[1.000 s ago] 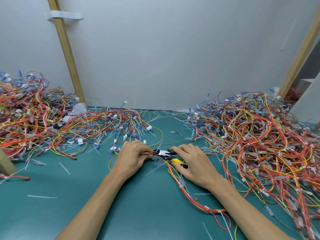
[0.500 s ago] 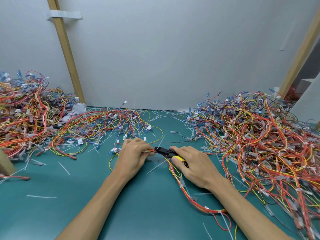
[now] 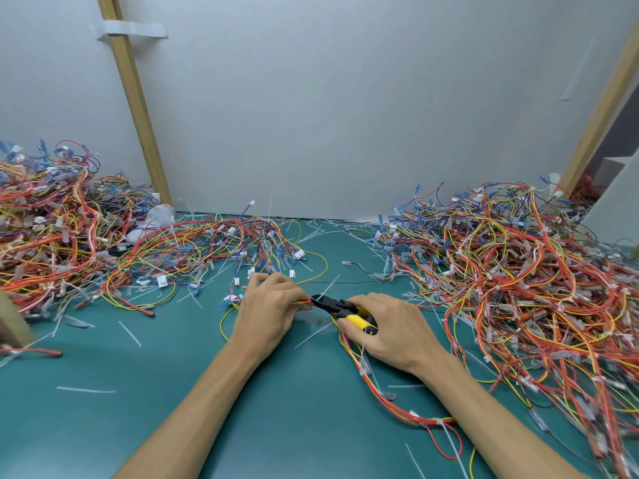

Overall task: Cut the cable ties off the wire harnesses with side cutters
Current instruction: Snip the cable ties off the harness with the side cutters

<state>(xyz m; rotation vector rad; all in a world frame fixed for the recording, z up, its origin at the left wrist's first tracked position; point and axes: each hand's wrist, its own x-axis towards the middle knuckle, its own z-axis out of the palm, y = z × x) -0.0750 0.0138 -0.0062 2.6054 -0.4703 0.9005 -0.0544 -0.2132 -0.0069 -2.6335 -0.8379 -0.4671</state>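
Left hand (image 3: 268, 312) pinched the wire harness (image 3: 351, 350) down on the green table (image 3: 173, 392), right hand (image 3: 390, 331) curled round the yellow-handled side cutters (image 3: 340, 307). Within the last second the nose slid against the left fingertips: a snip looked under way, though the cable tie was too small to see.

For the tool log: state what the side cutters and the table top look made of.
Side cutters: handles look like matte yellow-and-black plastic sleeves; head dark metal, probably. Table top: seemingly a teal rubber or vinyl mat, smooth with soft sheen.
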